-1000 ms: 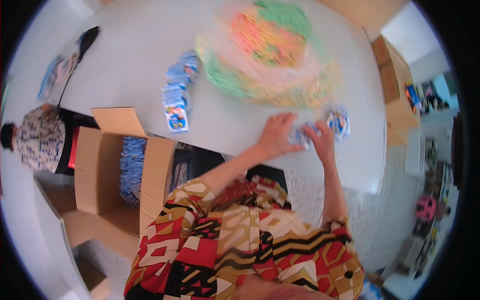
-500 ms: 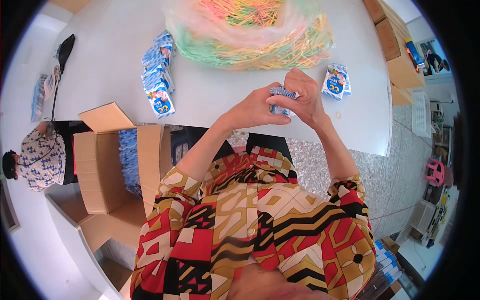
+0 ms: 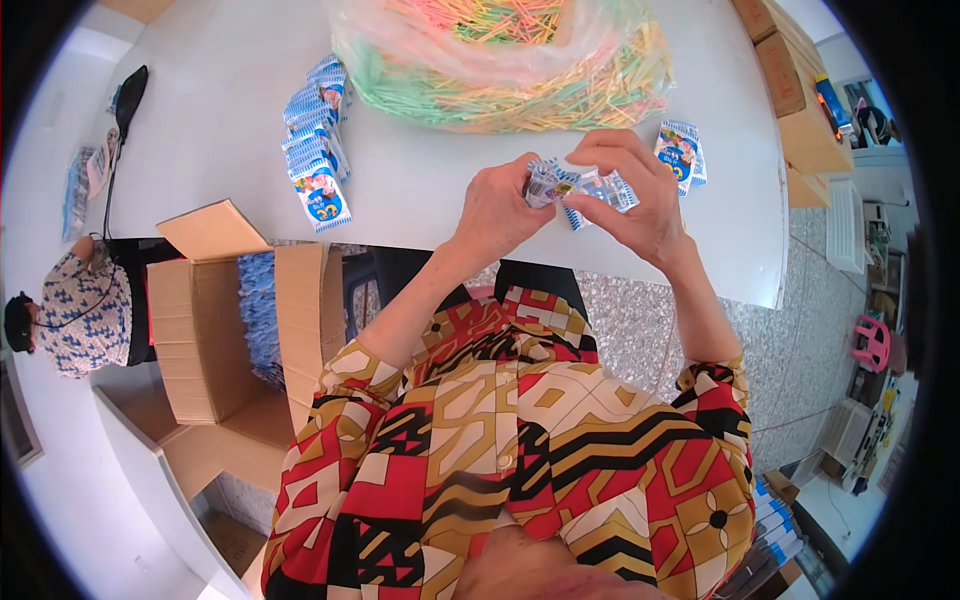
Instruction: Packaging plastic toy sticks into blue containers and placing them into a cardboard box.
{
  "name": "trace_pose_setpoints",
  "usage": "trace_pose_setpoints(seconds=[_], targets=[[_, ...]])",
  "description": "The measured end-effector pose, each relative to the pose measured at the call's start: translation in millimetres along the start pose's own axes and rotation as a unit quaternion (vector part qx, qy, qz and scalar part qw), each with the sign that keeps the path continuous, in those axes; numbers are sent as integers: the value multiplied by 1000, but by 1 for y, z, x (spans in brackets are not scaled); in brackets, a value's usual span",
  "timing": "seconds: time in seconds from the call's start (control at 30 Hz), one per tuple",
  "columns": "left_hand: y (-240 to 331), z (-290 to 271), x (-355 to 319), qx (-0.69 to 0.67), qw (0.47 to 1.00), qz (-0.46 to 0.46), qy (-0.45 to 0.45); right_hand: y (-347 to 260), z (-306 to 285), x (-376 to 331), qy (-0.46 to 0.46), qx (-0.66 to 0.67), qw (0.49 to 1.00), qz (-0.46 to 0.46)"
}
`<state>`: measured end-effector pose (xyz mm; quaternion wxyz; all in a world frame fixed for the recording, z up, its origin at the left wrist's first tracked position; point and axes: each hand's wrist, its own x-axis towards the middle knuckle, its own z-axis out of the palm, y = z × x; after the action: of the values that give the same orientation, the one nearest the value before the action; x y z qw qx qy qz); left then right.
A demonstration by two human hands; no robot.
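Above the near edge of the bench, toward its right-hand corner, we have both hands just beside each other. Half a second ago they met over one crumpled bundle; now a gap shows between them and two wrappers can be made out. Our left hand is closed, thumb and fingers pinching a blue-and-white packet. Our right hand is half open, curved around a second packet; whether it grips that one or merely frames it, we cannot tell. We take this to mean the packets are being handled singly. Near the bench's right edge, beside our right hand, lies a small stack of packets. Beyond our hands sits a clear plastic bag of thin pastel sticks, and on our left an overlapping row of packets runs toward the near edge.
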<state>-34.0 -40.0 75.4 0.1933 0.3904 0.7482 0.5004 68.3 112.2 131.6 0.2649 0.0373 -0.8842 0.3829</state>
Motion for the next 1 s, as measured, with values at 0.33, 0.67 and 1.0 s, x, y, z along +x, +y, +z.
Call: trace_pose_setpoints(seconds=[0.33, 0.67, 1.0], targets=[[2, -7, -7, 8, 998, 35, -58, -6, -13, 6, -125, -103, 977, -137], [5, -12, -13, -103, 989, 26, -104, -7, -23, 12, -181, -28, 978, -103], [7, -18, -17, -130, 983, 28, -125, -11, -19, 13, -165, -62, 977, -118]])
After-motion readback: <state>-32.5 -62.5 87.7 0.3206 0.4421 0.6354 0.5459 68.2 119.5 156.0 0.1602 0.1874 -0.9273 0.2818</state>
